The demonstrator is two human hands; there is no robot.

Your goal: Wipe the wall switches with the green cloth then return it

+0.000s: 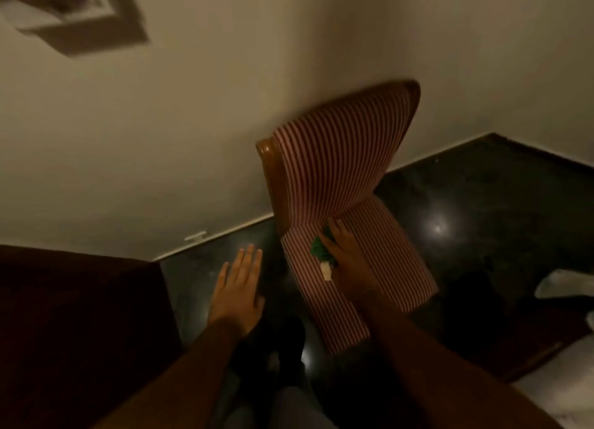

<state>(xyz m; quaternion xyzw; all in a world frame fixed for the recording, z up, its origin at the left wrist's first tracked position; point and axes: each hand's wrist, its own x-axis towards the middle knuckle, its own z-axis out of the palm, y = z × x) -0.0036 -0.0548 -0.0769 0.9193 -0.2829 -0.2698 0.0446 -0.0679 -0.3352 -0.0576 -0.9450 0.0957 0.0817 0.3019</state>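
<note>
Writing is nowhere readable in the head view; a small pale tag (327,270) hangs from the green cloth (321,248), but it is blurred and shows no legible mark. The wall switches (77,9) sit at the upper left on the wall (199,113), smeared by motion and cut off by the frame edge, so individual rockers cannot be made out. Dim light hides the lower left, where a dark piece of furniture (74,325) shows only as a brown mass. A pale object (561,288) at the right edge is too unclear to identify.

The right hand (348,257) reaches forward over the seat of the striped chair (347,171), palm down, fingers curled around the bunched cloth, which rests against the striped seat near the backrest. Most of the cloth is covered by the hand. The left hand (238,292) is stretched out beside the chair above the dark floor (482,210), flat and empty, fingers straight and close together.
</note>
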